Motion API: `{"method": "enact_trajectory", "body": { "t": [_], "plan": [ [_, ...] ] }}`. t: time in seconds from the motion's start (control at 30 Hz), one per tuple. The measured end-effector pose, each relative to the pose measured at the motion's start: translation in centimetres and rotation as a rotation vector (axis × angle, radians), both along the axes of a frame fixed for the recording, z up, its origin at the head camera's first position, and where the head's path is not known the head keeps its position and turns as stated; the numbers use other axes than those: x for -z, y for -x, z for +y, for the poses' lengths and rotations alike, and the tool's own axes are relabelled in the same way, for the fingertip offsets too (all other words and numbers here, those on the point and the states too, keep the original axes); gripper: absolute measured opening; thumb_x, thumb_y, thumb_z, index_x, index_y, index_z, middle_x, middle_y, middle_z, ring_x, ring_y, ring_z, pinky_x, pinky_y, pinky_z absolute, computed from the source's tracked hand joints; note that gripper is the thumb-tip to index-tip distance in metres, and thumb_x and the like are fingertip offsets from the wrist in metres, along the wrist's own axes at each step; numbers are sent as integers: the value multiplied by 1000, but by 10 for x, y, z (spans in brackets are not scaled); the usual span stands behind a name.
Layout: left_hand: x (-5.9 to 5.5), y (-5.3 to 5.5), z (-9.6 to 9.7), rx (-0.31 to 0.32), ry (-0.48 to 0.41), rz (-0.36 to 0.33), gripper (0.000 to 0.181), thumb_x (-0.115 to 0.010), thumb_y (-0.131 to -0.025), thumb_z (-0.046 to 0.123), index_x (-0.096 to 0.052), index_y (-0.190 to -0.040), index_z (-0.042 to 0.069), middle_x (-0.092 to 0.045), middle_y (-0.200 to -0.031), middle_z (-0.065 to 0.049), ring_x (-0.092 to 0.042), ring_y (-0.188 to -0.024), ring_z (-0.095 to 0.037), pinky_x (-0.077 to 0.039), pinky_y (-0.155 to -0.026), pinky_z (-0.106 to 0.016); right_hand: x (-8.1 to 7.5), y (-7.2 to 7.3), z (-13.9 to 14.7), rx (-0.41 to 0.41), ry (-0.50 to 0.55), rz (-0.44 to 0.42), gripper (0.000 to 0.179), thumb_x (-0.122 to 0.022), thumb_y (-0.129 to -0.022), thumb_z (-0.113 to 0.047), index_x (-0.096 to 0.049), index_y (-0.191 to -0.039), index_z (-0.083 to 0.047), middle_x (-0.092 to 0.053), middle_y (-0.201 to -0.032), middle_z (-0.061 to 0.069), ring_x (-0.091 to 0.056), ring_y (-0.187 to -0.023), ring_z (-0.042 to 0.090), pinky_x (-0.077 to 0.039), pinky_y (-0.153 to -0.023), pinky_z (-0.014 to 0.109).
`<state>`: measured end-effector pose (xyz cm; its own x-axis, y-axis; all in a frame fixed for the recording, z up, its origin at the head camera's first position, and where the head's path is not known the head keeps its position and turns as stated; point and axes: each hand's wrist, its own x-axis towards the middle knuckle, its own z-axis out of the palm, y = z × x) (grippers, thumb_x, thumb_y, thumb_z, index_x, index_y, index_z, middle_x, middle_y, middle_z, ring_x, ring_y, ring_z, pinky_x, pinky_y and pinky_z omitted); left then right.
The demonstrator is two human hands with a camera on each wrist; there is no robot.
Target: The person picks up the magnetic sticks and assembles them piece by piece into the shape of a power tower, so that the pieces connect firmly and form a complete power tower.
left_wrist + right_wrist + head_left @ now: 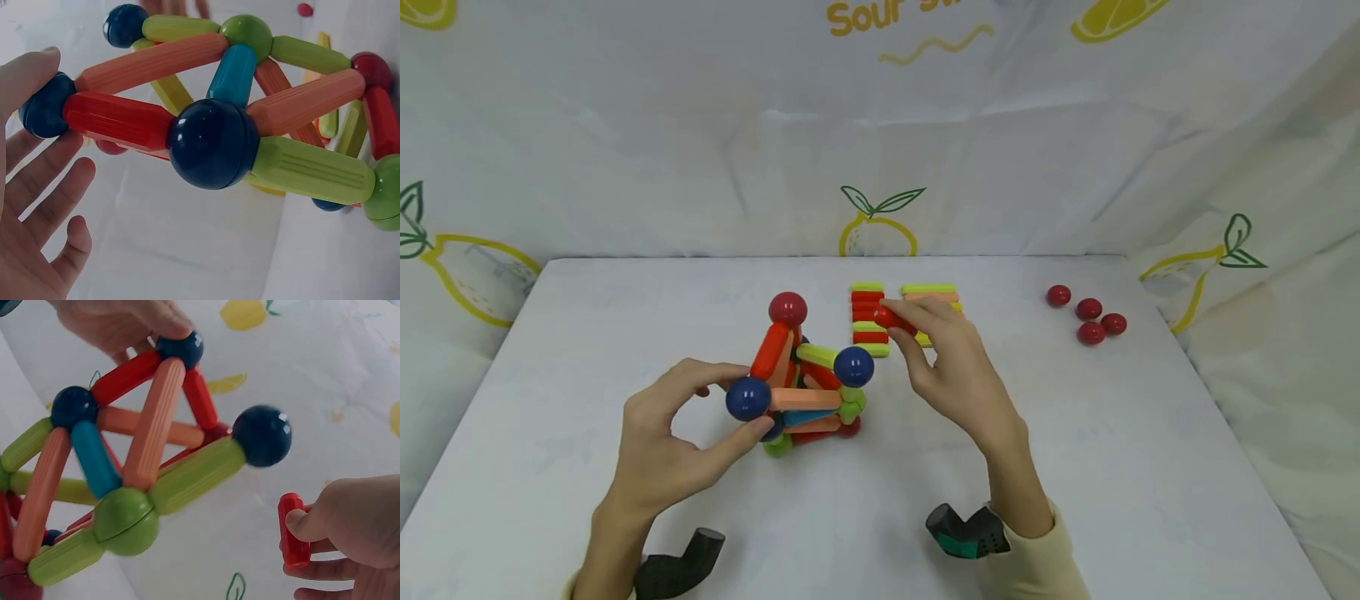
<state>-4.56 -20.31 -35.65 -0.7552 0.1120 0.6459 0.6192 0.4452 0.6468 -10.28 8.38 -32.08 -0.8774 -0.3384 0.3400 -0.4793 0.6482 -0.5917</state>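
A frame of coloured magnetic rods and balls (807, 399) stands on the table, with balls in blue, green and red. My left hand (677, 442) grips a dark blue ball (47, 106) at the frame's left side, thumb and fingertips on it. In my right hand (951, 367) a short red rod (294, 530) is pinched between thumb and fingers. That hand hovers to the right of the frame, apart from it. Nearest to the red rod is a blue ball (262, 435) at the end of a yellow-green rod (199, 475), which joins a green ball (126, 521).
Behind the frame lie two stacks of loose rods: red and yellow-green ones (868, 337) on the left, and mixed ones (930, 289) partly hidden by my right hand. Several red balls (1090, 333) sit at the table's back right. A lemon-print curtain (700, 150) hangs behind the table.
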Motion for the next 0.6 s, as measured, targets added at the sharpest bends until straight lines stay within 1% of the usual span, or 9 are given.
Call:
{"method": "enact_trajectory", "body": {
  "t": [0.03, 0.13, 0.2, 0.3, 0.37, 0.47, 0.6],
  "plan": [
    [0, 0, 0, 1, -5, 14, 49, -82, -84, 46, -75, -111, 6, -76, -91, -8, -63, -88, -1, -44, -79, -16, -7, -3, 0, -11, 12, 34, 36, -69, -96, -7, -68, -132, -7, -71, -121, 10, -67, -112, 24, -61, -90, 39],
    [1, 0, 0, 5, -8, 17, 48, -81, -85, 47, -75, -109, 7, -76, -90, -8, -63, -86, 0, -45, -78, -15, -25, -12, -3, -71, 46, 136, 36, -71, -94, -6, -69, -130, -7, -71, -119, 9, -65, -112, 22, -60, -90, 37],
    [1, 0, 0, 4, -6, 15, 47, -82, -84, 46, -75, -109, 7, -76, -90, -8, -63, -85, 1, -45, -78, -15, -34, -18, -7, -136, 60, 196, 35, -72, -92, -4, -70, -128, -6, -72, -117, 7, -64, -111, 20, -59, -89, 34],
    [1, 0, 0, 3, -5, 13, 46, -83, -84, 45, -75, -109, 7, -76, -89, -8, -63, -85, 1, -45, -77, -15, -42, -26, -14, -248, 61, 253, 36, -74, -90, -4, -71, -126, -5, -71, -116, 7, -63, -108, 18, -58, -88, 29],
    [1, 1, 0, 3, -5, 16, 47, -82, -84, 45, -75, -109, 6, -76, -89, -8, -64, -85, 1, -45, -77, -15, -44, -29, -19, -304, 44, 267, 37, -75, -90, -4, -71, -126, -7, -71, -116, 6, -63, -108, 17, -57, -86, 27],
    [1, 1, 0, 4, -7, 16, 47, -82, -84, 45, -75, -110, 6, -76, -89, -8, -64, -85, 1, -46, -77, -15, -44, -32, -25, -357, 9, 275, 37, -74, -90, -3, -71, -127, -9, -69, -116, 5, -62, -107, 16, -55, -84, 24],
    [2, 1, 1, 11, -12, 21, 48, -81, -85, 46, -75, -110, 6, -76, -89, -8, -64, -85, 1, -45, -77, -15, -42, -34, -29, -392, -44, 263, 40, -75, -89, -4, -70, -128, -11, -69, -117, 3, -61, -110, 16, -55, -91, 26]
  ]
}}
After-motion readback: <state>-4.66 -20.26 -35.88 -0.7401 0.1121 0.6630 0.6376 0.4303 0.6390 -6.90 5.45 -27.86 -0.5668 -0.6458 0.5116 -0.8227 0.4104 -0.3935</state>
